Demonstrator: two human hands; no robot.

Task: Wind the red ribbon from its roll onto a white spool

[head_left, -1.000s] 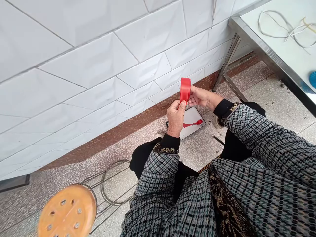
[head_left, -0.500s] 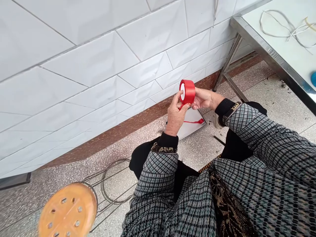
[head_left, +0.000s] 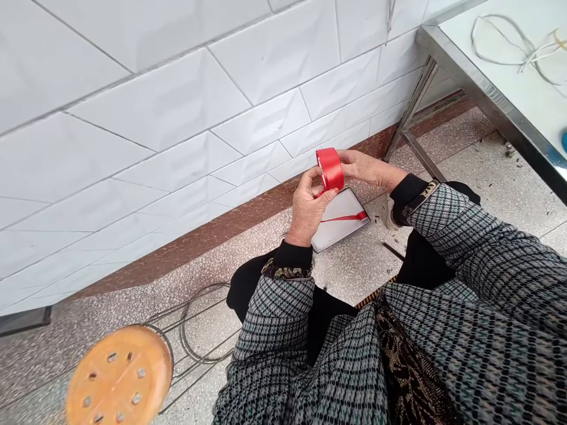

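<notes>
A roll of red satin ribbon (head_left: 330, 169) is held up in front of me, its white core partly showing on the left side. My left hand (head_left: 308, 206) is closed on the roll, thumb at its lower edge and fingers at the core side. On the roll's far right side, my right hand (head_left: 363, 167) also grips it; its fingertips are partly hidden behind the ribbon. Below the hands lies a flat white box (head_left: 332, 233) with dark edges on the floor. A strip of red ribbon (head_left: 345, 218) crosses its top and bunches at the right edge.
An orange round stool (head_left: 119, 378) with metal legs stands at lower left. To the upper right is a steel-framed table (head_left: 496, 88) with white cord (head_left: 527, 56) on it. A white tiled wall (head_left: 177, 112) runs ahead, above the speckled floor (head_left: 354, 265).
The ribbon roll has turned, so less of its white core shows. My left hand has shifted slightly left and down, and more of the box and ribbon strip is visible.
</notes>
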